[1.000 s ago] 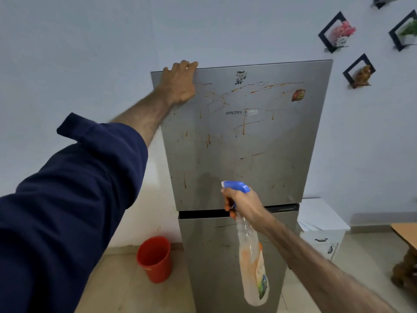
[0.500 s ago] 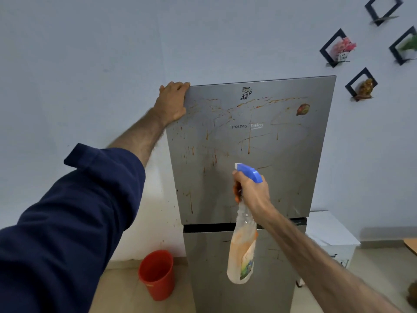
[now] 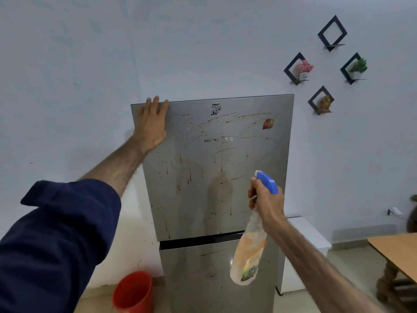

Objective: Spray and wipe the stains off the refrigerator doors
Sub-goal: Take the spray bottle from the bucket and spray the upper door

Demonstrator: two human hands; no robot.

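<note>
- Right hand [image 3: 267, 205] now holds the bottle [image 3: 249, 251] higher and further right, nozzle facing the stained upper door [image 3: 225, 168] — aiming to spray.
- Left hand [image 3: 150, 124] lies flat at the door's top corner, fingers straight, steadying it.

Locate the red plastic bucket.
In the head view the red plastic bucket stands on the floor at lower left, beside the bottom of the grey stained refrigerator, against the white wall.
</note>
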